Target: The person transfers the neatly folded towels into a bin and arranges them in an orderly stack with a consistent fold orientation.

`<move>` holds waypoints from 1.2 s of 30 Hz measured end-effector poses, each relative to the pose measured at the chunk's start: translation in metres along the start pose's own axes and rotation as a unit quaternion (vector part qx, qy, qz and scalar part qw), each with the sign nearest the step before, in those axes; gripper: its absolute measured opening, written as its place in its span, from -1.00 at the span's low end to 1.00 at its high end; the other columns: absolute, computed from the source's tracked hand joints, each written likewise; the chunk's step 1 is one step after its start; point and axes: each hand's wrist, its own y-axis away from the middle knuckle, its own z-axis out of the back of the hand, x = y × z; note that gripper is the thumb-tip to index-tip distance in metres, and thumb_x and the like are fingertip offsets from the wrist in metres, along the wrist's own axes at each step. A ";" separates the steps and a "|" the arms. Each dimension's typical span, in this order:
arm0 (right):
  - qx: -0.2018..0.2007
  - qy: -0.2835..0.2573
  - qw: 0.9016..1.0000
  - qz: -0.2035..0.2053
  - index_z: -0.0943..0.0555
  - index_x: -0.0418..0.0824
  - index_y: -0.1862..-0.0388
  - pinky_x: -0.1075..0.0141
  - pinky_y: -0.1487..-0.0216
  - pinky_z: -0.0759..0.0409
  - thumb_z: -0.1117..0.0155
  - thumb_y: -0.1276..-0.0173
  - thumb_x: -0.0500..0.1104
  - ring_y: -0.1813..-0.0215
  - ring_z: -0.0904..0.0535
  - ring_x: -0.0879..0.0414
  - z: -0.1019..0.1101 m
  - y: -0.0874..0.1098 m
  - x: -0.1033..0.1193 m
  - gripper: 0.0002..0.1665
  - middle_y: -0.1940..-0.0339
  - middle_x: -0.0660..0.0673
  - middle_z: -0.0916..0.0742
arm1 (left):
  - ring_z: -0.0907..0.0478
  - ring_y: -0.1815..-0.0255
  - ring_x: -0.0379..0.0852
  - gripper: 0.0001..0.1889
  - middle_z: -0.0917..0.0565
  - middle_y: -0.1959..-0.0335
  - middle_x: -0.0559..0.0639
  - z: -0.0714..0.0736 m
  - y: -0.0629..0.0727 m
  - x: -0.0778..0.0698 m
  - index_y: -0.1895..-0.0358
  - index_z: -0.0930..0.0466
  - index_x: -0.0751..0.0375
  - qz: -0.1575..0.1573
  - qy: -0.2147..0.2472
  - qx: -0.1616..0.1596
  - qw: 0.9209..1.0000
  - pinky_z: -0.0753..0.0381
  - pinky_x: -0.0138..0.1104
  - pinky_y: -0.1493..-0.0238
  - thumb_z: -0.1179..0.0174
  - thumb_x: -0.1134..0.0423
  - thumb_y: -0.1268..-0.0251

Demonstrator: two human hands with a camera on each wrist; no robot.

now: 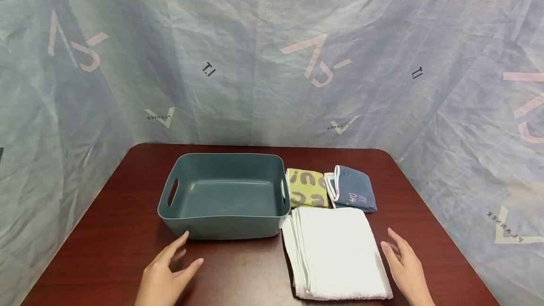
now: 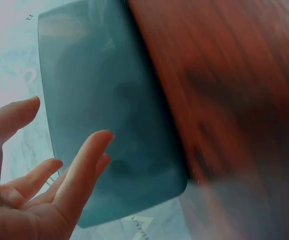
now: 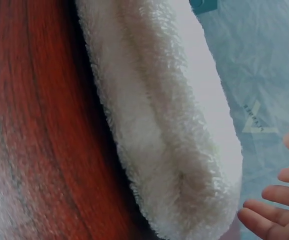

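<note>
A teal plastic bin (image 1: 223, 228) with handle cutouts stands at the left of the table, nothing inside it. My left hand (image 1: 165, 273) is just in front of its near left corner, thumb and fingers spread and holding nothing; the left wrist view shows the bin's outer wall (image 2: 99, 90) beyond the fingers. To the right of the bin lies a folded white towel (image 1: 340, 254), its thick fluffy folded edge (image 3: 154, 120) filling the right wrist view. My right hand (image 1: 405, 266) hovers by the towel's right side, fingers apart, with nothing in it.
Behind the white towel lie a folded yellow-green cloth (image 1: 307, 188) with grey shapes and a folded blue cloth (image 1: 354, 190) with white edging. The dark red wooden table (image 1: 97, 244) ends at a grey printed sheet (image 1: 255, 84) hanging around the back and sides.
</note>
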 end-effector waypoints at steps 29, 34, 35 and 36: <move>0.022 -0.136 0.989 -0.057 -0.16 -0.45 -0.37 0.41 0.17 -0.56 0.13 -0.51 0.02 0.14 -0.45 0.50 -0.002 -0.011 -0.014 -0.32 -0.25 -0.47 -0.38 | -0.58 0.03 0.07 -0.34 -0.50 -0.13 0.21 -0.037 -0.009 -0.019 -0.23 -0.42 0.17 0.035 0.183 0.088 0.979 -0.62 -0.26 0.23 -0.42 0.18 0.01; 0.049 -0.178 0.978 -0.101 -0.11 -0.40 -0.41 0.35 0.09 -0.57 0.16 -0.50 0.09 0.09 -0.47 0.43 -0.001 -0.013 -0.016 -0.27 -0.31 -0.44 -0.33 | -0.57 0.02 0.09 -0.34 -0.49 -0.12 0.24 -0.044 -0.011 -0.024 -0.23 -0.42 0.20 0.060 0.237 0.112 0.963 -0.62 -0.23 0.21 -0.42 0.17 0.01; 0.056 -0.188 0.974 -0.110 -0.10 -0.38 -0.42 0.35 0.07 -0.56 0.16 -0.50 0.10 0.09 -0.47 0.44 0.000 -0.013 -0.016 -0.26 -0.32 -0.43 -0.32 | -0.57 0.02 0.09 -0.34 -0.49 -0.12 0.24 -0.045 -0.011 -0.025 -0.23 -0.43 0.20 0.067 0.246 0.116 0.960 -0.62 -0.22 0.21 -0.42 0.17 0.01; 0.058 -0.198 0.972 -0.117 -0.10 -0.38 -0.42 0.35 0.06 -0.56 0.16 -0.50 0.11 0.10 -0.46 0.45 0.001 -0.013 -0.015 -0.26 -0.33 -0.42 -0.31 | -0.57 0.02 0.09 -0.34 -0.49 -0.12 0.25 -0.046 -0.012 -0.026 -0.22 -0.43 0.19 0.071 0.255 0.120 0.957 -0.62 -0.22 0.21 -0.42 0.16 0.01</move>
